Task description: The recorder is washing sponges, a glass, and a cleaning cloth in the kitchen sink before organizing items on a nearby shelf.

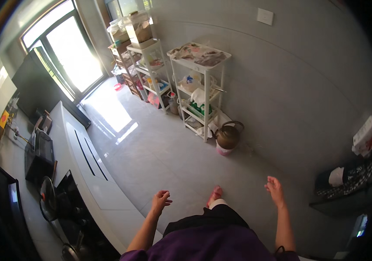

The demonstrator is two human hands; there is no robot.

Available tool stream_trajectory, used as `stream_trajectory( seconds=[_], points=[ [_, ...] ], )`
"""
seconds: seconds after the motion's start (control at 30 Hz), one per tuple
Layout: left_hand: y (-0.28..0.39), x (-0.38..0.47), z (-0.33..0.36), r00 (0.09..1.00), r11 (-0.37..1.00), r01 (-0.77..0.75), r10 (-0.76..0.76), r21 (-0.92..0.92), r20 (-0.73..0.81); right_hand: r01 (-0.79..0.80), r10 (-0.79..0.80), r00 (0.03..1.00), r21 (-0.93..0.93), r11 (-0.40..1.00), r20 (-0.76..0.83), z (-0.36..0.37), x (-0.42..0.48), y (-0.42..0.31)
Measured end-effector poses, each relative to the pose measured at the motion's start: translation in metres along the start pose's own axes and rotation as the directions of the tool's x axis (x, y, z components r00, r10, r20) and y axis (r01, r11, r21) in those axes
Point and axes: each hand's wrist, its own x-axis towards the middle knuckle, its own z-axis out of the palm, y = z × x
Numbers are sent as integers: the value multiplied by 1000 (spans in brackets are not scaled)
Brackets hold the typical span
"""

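Observation:
My left hand (161,199) is in mid-air over the tiled floor (133,166), beside the white counter front; its fingers are loosely curled and it holds nothing. Out to the other side, my right hand (273,188) is also raised and empty, fingers partly bent and apart. Between the two, a foot in a pink shoe (215,193) shows below dark clothing. Ahead, a brown metal kettle (227,137) with a hooped handle rests on a pink and white container (224,150) on the floor.
White shelf racks (207,78) with bags and cloths stand along the grey wall. At left the counter (75,163) bears a gas hob (75,208), a pan with a glass lid (48,198) and a black appliance (40,160). A dark cabinet (339,199) stands right; a glazed door (71,52) is far ahead.

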Motion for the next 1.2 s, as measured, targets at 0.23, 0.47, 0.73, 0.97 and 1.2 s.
stream_trajectory(
  seconds=[0.23,0.47,0.73,0.97,1.2],
  points=[
    [103,65,-13,991,989,-126,121,-76,-64,261,-286,954,222,940,90,89,169,-122],
    [248,161,7,943,943,-332,331,-38,-19,468,-489,872,264,843,16,166,304,-255],
    [328,238,-10,947,940,-320,322,-121,-1,571,-571,821,15,821,3,228,455,-387],
    [418,336,-49,923,919,-362,377,-160,78,426,-581,812,-618,661,-61,253,519,-391],
    [563,428,-8,697,801,-576,585,-162,415,253,-114,916,333,908,-385,243,488,-394]
  ],
)
